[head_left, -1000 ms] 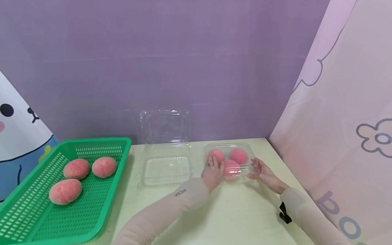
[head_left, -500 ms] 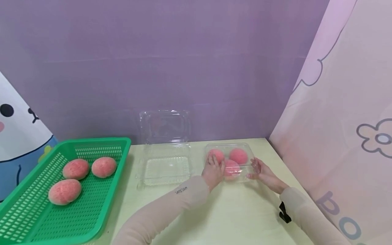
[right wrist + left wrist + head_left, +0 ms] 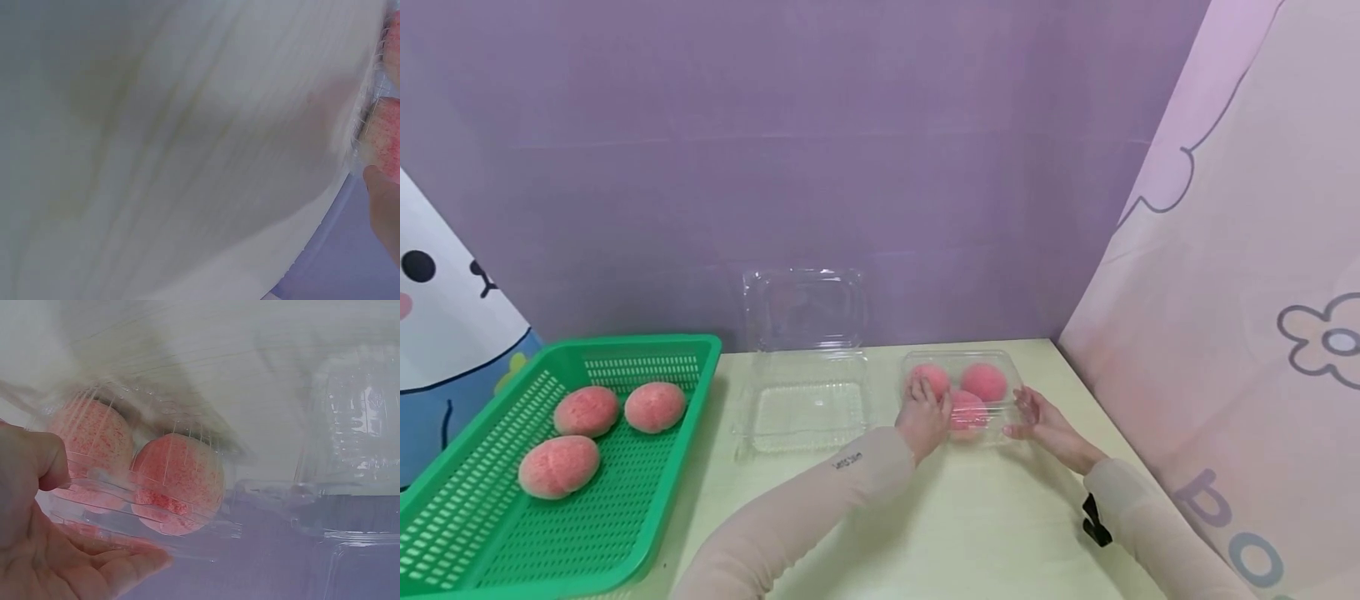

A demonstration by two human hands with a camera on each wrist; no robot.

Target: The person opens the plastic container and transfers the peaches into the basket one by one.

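Observation:
A lidded clear plastic clamshell box (image 3: 956,358) sits at the table's back right, with pink peaches (image 3: 985,382) inside. My left hand (image 3: 922,422) holds its left side, fingers laid over the lid above one peach (image 3: 929,379). In the left wrist view the bent thumb (image 3: 53,465) is at the wall and the fingers extend along the lid, beside two peaches (image 3: 178,481). My right hand (image 3: 1051,427) grips the box's right side, its fingers around the side and the thumb at the front corner. Only one fingertip (image 3: 377,184) of it shows in the right wrist view.
To the left of the held box stands a second clear clamshell (image 3: 808,417), its lid (image 3: 805,310) raised against the purple backdrop. A green basket (image 3: 679,467) at far left contains three peaches (image 3: 560,467). A pink printed panel (image 3: 1240,333) borders the table's right edge.

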